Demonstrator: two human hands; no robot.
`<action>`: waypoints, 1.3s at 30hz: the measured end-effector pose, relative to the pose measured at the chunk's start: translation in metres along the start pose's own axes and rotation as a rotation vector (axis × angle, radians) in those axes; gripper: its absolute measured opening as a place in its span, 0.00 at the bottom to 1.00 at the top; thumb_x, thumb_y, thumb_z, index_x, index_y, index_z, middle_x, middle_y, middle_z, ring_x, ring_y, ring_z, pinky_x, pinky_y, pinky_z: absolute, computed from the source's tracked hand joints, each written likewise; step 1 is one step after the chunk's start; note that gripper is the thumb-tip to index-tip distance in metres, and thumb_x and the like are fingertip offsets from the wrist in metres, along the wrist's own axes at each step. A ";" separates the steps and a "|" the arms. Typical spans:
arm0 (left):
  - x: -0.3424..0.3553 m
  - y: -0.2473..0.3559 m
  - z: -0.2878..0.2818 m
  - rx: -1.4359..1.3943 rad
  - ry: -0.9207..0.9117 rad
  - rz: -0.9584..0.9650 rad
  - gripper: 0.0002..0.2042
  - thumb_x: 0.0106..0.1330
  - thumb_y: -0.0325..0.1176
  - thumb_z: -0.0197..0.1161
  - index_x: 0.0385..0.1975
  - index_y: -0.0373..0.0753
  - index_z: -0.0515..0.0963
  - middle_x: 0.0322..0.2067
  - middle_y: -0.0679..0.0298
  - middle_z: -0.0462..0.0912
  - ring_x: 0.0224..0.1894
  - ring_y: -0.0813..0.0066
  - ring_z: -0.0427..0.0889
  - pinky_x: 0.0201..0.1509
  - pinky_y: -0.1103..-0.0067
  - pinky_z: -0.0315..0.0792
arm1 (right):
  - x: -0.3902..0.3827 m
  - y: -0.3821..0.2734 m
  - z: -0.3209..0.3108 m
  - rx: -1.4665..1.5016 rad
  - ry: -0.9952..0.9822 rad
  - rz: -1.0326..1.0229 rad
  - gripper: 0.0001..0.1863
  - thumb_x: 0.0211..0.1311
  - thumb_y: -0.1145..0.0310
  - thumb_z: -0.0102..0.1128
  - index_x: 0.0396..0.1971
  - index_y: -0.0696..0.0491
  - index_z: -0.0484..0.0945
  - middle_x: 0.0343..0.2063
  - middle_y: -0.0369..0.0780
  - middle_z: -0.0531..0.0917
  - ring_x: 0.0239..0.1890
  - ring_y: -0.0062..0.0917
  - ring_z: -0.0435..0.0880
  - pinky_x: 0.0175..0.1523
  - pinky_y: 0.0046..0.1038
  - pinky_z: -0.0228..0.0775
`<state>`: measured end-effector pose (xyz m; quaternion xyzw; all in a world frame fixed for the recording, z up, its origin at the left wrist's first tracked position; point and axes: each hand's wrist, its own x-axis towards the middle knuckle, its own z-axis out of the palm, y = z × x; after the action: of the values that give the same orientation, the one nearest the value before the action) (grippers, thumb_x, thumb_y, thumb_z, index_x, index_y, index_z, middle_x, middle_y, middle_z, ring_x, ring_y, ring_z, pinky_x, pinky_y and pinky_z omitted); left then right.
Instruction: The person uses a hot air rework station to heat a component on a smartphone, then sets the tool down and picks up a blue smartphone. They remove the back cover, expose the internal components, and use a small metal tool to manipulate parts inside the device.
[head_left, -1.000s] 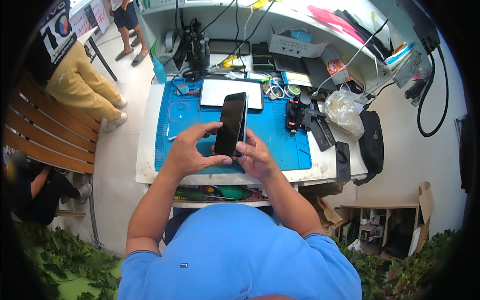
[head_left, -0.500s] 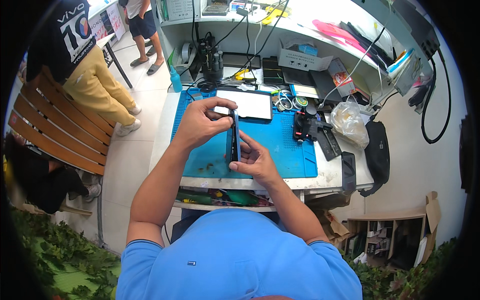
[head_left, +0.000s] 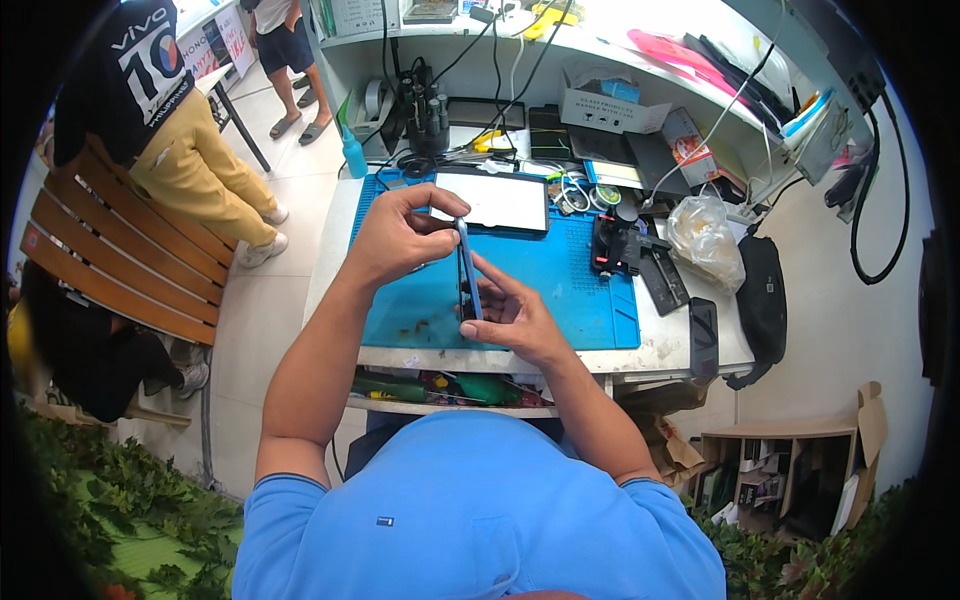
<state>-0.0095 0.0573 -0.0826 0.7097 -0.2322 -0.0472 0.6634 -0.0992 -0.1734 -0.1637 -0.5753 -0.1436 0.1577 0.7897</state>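
Note:
A slim smartphone (head_left: 471, 272) stands on edge between my hands, above the blue work mat (head_left: 400, 325). Its narrow side faces me, with a blue edge on the right and a dark strip on the left. My left hand (head_left: 402, 238) pinches the upper end between thumb and fingers. Lower down, my right hand (head_left: 518, 318) grips the other end, thumb at the bottom corner and fingers along the right side. The phone's broad faces are mostly hidden. Beyond it lies a white panel with a dark frame (head_left: 497, 202).
Right of the mat are a black clamp-like holder (head_left: 612, 245), a clear plastic bag (head_left: 703, 243) and a black pouch (head_left: 763, 305). A blue bottle (head_left: 353, 155) stands at the back left. Cables hang from the shelf. An open drawer (head_left: 450, 390) sits below the tabletop. A person stands by a wooden bench (head_left: 125, 260).
The phone has turned slightly, and its dark strip and blue edge now look more separate. Both hands keep their hold. The whole view has shifted a little.

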 end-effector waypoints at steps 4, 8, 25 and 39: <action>0.001 -0.003 -0.002 0.042 -0.006 -0.045 0.13 0.61 0.21 0.71 0.47 0.32 0.87 0.52 0.60 0.90 0.45 0.75 0.93 0.49 0.80 0.86 | -0.001 -0.001 0.000 -0.007 -0.013 -0.003 0.55 0.59 0.72 0.87 0.85 0.49 0.64 0.60 0.44 0.84 0.58 0.26 0.86 0.68 0.34 0.81; 0.003 -0.010 -0.006 -0.072 -0.034 -0.026 0.12 0.61 0.20 0.69 0.45 0.33 0.86 0.51 0.61 0.89 0.42 0.80 0.91 0.47 0.82 0.84 | -0.001 -0.002 0.002 -0.079 -0.004 -0.019 0.55 0.59 0.72 0.87 0.85 0.48 0.64 0.59 0.43 0.84 0.57 0.25 0.86 0.67 0.33 0.81; 0.000 -0.026 -0.018 -0.071 -0.046 0.124 0.06 0.60 0.17 0.69 0.33 0.35 0.81 0.44 0.64 0.79 0.48 0.74 0.86 0.55 0.76 0.85 | 0.000 -0.012 0.007 -0.181 -0.032 0.019 0.54 0.60 0.73 0.87 0.84 0.49 0.65 0.61 0.39 0.83 0.59 0.21 0.83 0.69 0.31 0.79; -0.007 -0.028 -0.039 -0.302 -0.060 -0.253 0.17 0.56 0.28 0.65 0.46 0.35 0.86 0.43 0.63 0.83 0.44 0.75 0.85 0.53 0.76 0.82 | 0.002 -0.008 0.013 -0.445 -0.003 -0.050 0.52 0.56 0.60 0.90 0.82 0.38 0.72 0.61 0.44 0.85 0.53 0.27 0.86 0.60 0.34 0.82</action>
<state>0.0062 0.0960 -0.1065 0.6241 -0.1512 -0.1855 0.7438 -0.1020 -0.1638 -0.1526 -0.7314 -0.1902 0.1031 0.6467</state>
